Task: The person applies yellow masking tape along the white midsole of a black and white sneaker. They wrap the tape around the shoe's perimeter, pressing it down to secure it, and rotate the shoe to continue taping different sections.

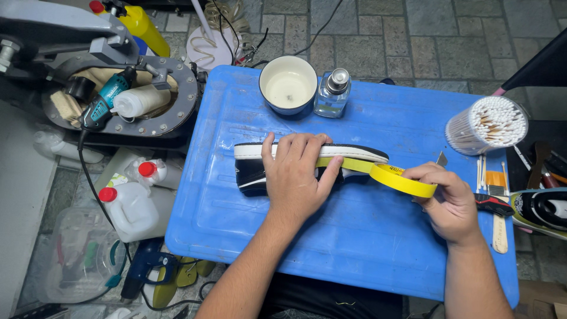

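Left hand (295, 174) lies flat, fingers spread, pressing a dark sneaker (254, 171) with a smooth white rubber sole onto its side at the centre of the scuffed blue plastic counter (354, 236). Right hand (452, 204) is curled around a yellow tape roll (404, 179), its strip drawn taut along the sole edge. Behind stand a round blue-rimmed cup (288, 84) and a clear glass bottle (332, 93); cotton swabs (488, 123) fill a cylindrical tub at right.
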